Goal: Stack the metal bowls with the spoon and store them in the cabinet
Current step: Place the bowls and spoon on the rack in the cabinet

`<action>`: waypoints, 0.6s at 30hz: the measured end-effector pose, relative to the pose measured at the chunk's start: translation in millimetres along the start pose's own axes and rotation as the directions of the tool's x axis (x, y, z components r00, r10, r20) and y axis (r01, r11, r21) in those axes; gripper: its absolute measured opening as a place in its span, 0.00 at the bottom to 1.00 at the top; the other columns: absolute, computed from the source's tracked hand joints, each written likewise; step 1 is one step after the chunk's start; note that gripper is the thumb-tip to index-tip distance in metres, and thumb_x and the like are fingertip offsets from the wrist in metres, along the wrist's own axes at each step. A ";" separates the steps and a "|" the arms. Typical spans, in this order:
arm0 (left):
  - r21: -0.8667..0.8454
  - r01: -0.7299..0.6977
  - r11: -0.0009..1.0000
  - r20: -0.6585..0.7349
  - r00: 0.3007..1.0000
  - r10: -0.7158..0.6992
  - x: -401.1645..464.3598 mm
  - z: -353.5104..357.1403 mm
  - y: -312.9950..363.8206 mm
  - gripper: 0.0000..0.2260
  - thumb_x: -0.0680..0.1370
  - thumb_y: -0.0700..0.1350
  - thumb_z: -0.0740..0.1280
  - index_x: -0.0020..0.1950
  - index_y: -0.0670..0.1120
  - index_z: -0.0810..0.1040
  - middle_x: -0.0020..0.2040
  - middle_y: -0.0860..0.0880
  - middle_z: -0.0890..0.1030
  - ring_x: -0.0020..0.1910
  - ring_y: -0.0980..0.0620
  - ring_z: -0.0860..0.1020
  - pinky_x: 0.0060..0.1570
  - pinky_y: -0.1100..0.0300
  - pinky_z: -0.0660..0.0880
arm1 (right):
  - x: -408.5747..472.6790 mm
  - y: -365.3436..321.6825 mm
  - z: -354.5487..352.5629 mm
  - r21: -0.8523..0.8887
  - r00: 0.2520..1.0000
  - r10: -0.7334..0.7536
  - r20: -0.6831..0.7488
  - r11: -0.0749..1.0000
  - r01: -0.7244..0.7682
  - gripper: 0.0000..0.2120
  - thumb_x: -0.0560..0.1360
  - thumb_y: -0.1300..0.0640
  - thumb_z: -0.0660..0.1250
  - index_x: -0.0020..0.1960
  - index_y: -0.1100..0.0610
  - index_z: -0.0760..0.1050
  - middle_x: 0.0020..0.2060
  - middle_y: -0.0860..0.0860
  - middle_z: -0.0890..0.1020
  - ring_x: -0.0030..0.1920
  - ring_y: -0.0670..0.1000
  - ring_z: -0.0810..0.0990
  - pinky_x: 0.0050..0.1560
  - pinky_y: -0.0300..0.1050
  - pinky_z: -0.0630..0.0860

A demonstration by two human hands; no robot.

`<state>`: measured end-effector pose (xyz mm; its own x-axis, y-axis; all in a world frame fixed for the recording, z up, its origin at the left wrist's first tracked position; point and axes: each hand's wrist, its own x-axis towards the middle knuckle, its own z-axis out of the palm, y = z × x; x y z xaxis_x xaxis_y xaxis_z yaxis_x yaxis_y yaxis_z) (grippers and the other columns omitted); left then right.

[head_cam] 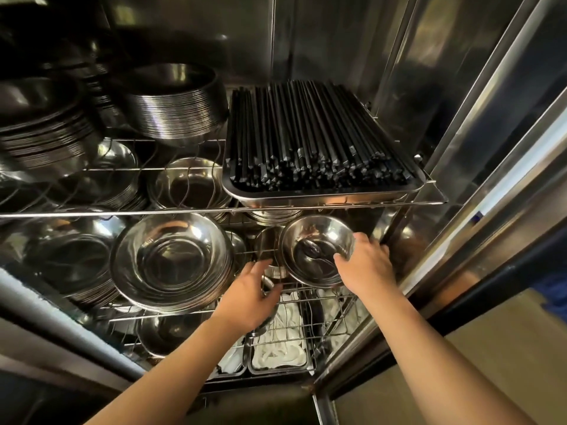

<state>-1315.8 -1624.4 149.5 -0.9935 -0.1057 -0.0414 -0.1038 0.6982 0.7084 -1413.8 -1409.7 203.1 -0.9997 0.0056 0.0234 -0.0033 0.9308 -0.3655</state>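
A shiny metal bowl point(310, 240) tilts toward me at the right end of the middle wire shelf point(306, 285), with a spoon point(316, 256) lying inside it. My right hand point(368, 265) grips its right rim, thumb inside. A small metal cup point(270, 243) stands just left of this bowl. My left hand point(254, 292) hovers at the shelf's front edge below that cup, blurred, fingers apart. A curved metal rim point(267, 320) shows under its palm; I cannot tell whether it touches it. A stack of wide metal bowls point(170, 259) sits further left.
The upper shelf carries a steel tray of black chopsticks point(316, 139) and stacks of metal plates point(175, 102). More bowl stacks point(70, 259) fill the left. Trays of white utensils point(279, 351) lie on the lowest shelf. The cabinet's steel door frame point(460, 210) stands close on the right.
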 end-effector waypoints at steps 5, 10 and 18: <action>0.359 -0.048 0.932 0.011 0.999 0.047 -34.7 -1.5 -21.2 0.32 0.79 0.58 0.63 0.79 0.51 0.58 0.72 0.47 0.71 0.67 0.42 0.73 0.66 0.48 0.72 | -4.7 -4.7 -0.8 -0.132 0.991 -0.136 0.011 0.982 0.137 0.22 0.78 0.49 0.67 0.69 0.57 0.74 0.63 0.57 0.79 0.67 0.63 0.70 0.60 0.59 0.74; 0.603 -0.053 0.796 0.018 0.998 0.052 -58.9 0.5 -35.5 0.35 0.79 0.62 0.59 0.81 0.49 0.53 0.74 0.47 0.70 0.71 0.45 0.69 0.72 0.50 0.65 | -5.4 -7.1 7.6 -0.212 0.983 -0.166 0.075 0.961 0.178 0.18 0.78 0.48 0.67 0.64 0.56 0.78 0.58 0.57 0.82 0.62 0.60 0.73 0.58 0.57 0.73; 0.738 -0.040 0.673 0.027 0.999 0.029 -71.5 6.2 -44.7 0.39 0.78 0.62 0.61 0.82 0.49 0.48 0.74 0.45 0.70 0.74 0.43 0.66 0.76 0.47 0.58 | -0.6 -3.3 19.5 -0.183 0.972 -0.216 0.097 0.956 0.230 0.11 0.79 0.59 0.65 0.60 0.55 0.80 0.52 0.56 0.85 0.53 0.60 0.82 0.53 0.55 0.79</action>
<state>-1240.5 -1643.7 116.4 -0.9970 -0.0660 -0.0398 -0.0644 0.9971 -0.0414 -1413.7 -1419.9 186.2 -0.9730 -0.2306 0.0114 -0.2290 0.9578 -0.1737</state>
